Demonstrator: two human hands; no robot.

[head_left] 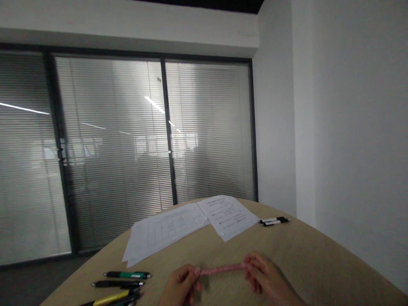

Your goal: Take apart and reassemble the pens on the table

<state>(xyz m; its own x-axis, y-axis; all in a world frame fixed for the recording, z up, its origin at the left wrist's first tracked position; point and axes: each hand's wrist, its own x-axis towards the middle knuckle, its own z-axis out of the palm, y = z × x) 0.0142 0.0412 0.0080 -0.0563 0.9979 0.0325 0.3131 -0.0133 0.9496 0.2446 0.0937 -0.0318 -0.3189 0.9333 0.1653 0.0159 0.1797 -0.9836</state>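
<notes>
A thin pink strip point(222, 269), rope-like in shape, stretches nearly level between my two hands, low in the view over the wooden table. Its left end is pinched between the thumb and fingers of my left hand point(181, 284). My right hand point(263, 276) grips the other end, with its fingers closed. What the strip is made of cannot be told.
Printed sheets point(167, 229) and another page point(228, 217) lie towards the table's far edge point(251, 205). Two black-and-white pens point(274, 221) are at the right. A green pen point(127, 275), a black pen point(117, 284) and a yellow pen point(111, 298) lie at the left.
</notes>
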